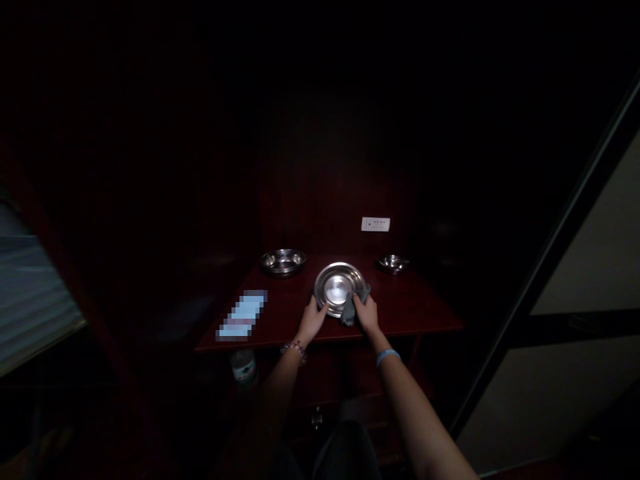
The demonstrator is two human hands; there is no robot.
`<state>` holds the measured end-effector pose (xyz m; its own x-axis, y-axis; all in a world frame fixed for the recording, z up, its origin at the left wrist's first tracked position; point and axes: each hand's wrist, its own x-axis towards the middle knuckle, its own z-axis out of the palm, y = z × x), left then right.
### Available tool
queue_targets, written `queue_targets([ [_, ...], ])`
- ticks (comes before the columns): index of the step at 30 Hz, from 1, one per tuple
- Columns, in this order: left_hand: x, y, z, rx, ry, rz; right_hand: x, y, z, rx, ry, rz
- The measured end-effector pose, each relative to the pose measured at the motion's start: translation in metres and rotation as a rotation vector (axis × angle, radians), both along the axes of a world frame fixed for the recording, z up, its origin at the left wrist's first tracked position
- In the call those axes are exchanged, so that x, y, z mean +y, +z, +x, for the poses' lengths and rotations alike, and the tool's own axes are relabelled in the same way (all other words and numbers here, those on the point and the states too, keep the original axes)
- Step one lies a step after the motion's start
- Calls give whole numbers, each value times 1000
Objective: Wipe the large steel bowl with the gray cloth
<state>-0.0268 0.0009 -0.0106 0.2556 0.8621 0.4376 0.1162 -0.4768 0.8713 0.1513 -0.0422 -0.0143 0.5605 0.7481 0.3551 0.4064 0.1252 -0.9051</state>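
A round, shiny steel bowl (336,288) is tilted toward me above the front part of the dark red desk (295,327). My left hand (313,320) grips its lower left rim, thumb on the inside. At the lower right rim my right hand (367,312) pinches a dark grey cloth (349,312) against the bowl, and part of the cloth hangs below the rim. The fingers behind the bowl are hidden on both sides.
A wider steel bowl (283,262) stands at the back left, a smaller one (393,264) at the back right. A blurred-out phone-like rectangle (242,316) lies front left. A white socket panel (375,225) is on the back wall. Below the desk is a jar-like container (244,368).
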Motion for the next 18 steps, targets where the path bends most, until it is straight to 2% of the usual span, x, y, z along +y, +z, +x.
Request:
queue_targets([
  [13,-1,1,0,-2,16,-6,-5,6,-3,2,-3,-11],
  [18,4,-4,0,21,5,16,-4,4,-3,11,-8,-7],
])
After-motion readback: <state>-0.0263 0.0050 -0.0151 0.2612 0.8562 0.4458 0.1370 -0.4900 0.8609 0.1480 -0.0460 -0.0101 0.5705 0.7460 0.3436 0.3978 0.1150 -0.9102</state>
